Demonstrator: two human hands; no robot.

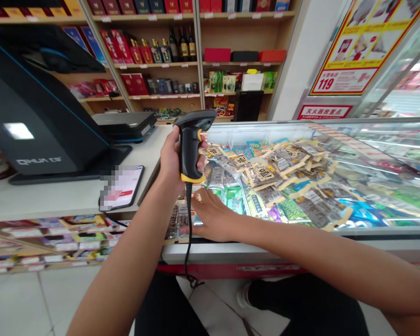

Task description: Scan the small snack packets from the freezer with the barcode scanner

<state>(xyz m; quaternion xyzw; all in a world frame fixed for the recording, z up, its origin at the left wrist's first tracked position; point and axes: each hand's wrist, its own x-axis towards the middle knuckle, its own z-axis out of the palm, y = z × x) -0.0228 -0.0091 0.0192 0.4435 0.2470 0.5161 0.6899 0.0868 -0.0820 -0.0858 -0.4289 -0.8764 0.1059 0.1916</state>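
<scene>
My left hand (171, 156) is wrapped round the grip of a black and yellow barcode scanner (190, 156), held upright over the near left corner of a glass-sided display chest (252, 254). The scanner's black cord (189, 219) hangs down in front of my right hand. My right hand (213, 214) reaches in low over the snack packets, thumb and fingers apart, touching small clear-and-brown packets (177, 219) at the left end. The cord and the hand's back partly hide the fingertips. Green bean packets (234, 198) and brown snack packets (264, 173) lie heaped to its right.
On the white counter (73, 200) at left stand a black checkout terminal (52, 121) and a flat black device (126, 123). A phone (128, 189) lies near the counter's edge. Shelves (154, 65) of boxes and bottles line the back. The chest's glass (371, 154) extends right.
</scene>
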